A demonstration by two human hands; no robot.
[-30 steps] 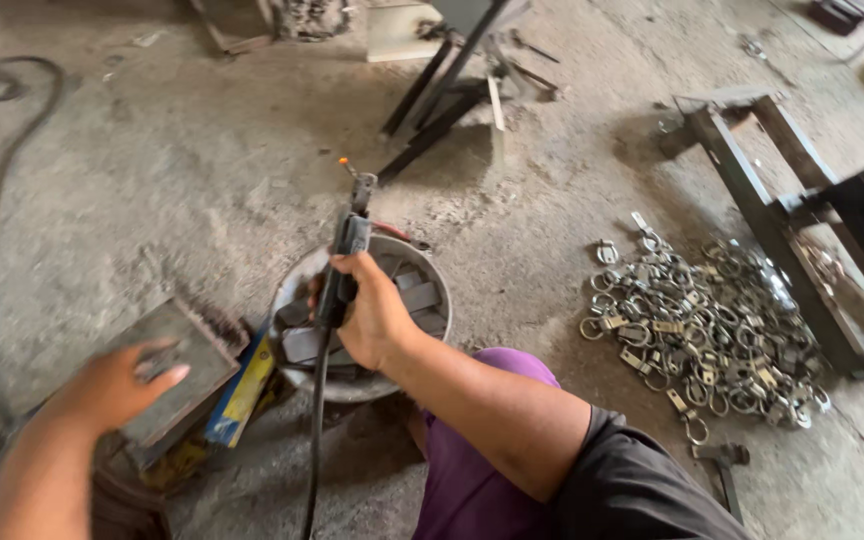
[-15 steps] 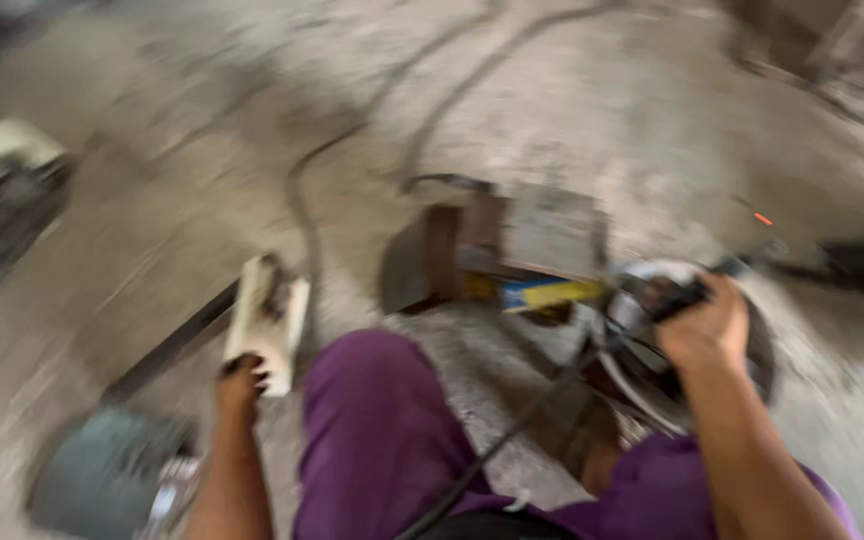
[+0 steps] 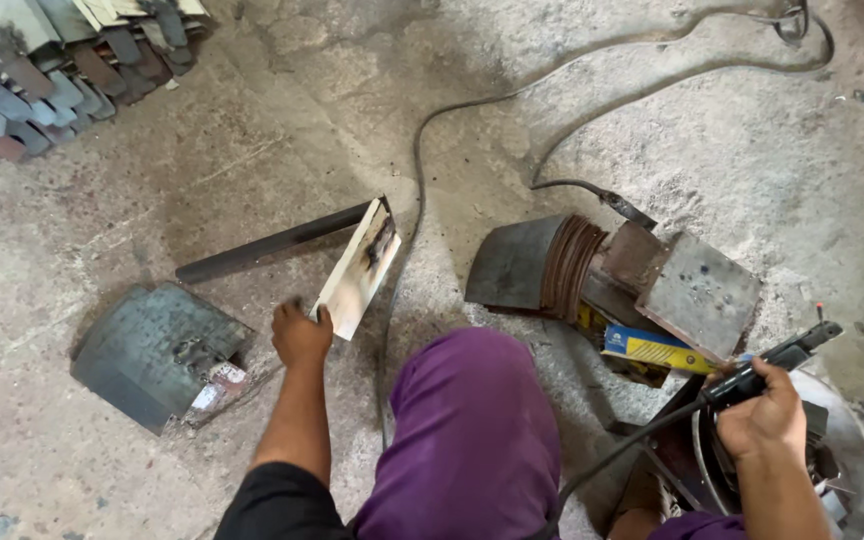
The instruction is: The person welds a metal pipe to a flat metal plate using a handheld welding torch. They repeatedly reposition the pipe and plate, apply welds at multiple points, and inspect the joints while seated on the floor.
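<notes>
My left hand (image 3: 300, 335) reaches to the floor on my left and grips the near corner of a pale flat metal plate (image 3: 360, 268), which has a long dark bar (image 3: 272, 243) joined to it. My right hand (image 3: 767, 415) is closed around a black welding electrode holder (image 3: 774, 362) with a cable running back under my arm. It hovers over a round metal pan (image 3: 847, 450) at the lower right. My knee in purple trousers (image 3: 472, 430) sits between the two hands.
A curved dark metal sheet (image 3: 152, 350) lies left of my left hand. A stack of rusty curved plates and a square block (image 3: 702, 290) sits ahead of my right hand, with a yellow-blue box (image 3: 652, 348). Cables (image 3: 472, 110) snake across the concrete. Metal pieces (image 3: 62, 70) are stacked top left.
My view has swung left, away from the pile of metal rings. My left hand has left the square block and reached to the pale plate on my left. My right hand keeps the holder.
</notes>
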